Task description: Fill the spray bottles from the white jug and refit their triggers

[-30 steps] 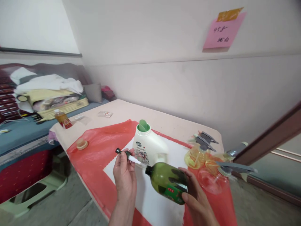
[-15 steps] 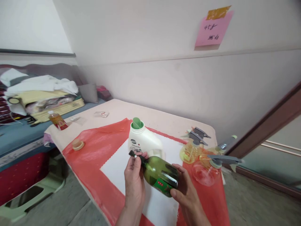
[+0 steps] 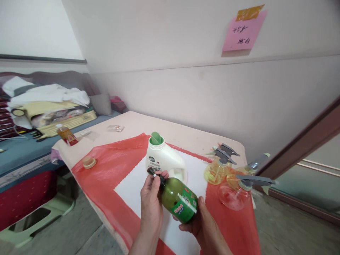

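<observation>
My right hand (image 3: 200,226) grips a green bottle (image 3: 177,200) with a green and red label from below, tilted with its neck up and to the left. My left hand (image 3: 152,205) pinches the dark pump head (image 3: 154,174) seated at the bottle's neck. Both hands hover over a white cloth (image 3: 134,193) lying on a red sheet (image 3: 106,177). A white jug with a green cap (image 3: 163,159) stands just behind the bottle.
Three clear spray bottles with grey triggers (image 3: 233,180) stand at the right of the table. A small round lid (image 3: 89,162) and an orange-topped bottle (image 3: 66,134) sit at the left. A bed with piled cloth (image 3: 47,102) lies beyond. A pink note (image 3: 243,33) hangs on the wall.
My left hand pushed the pump's tube down into the bottle until the head met the neck. My right hand turned the bottle, so its label now faces me.
</observation>
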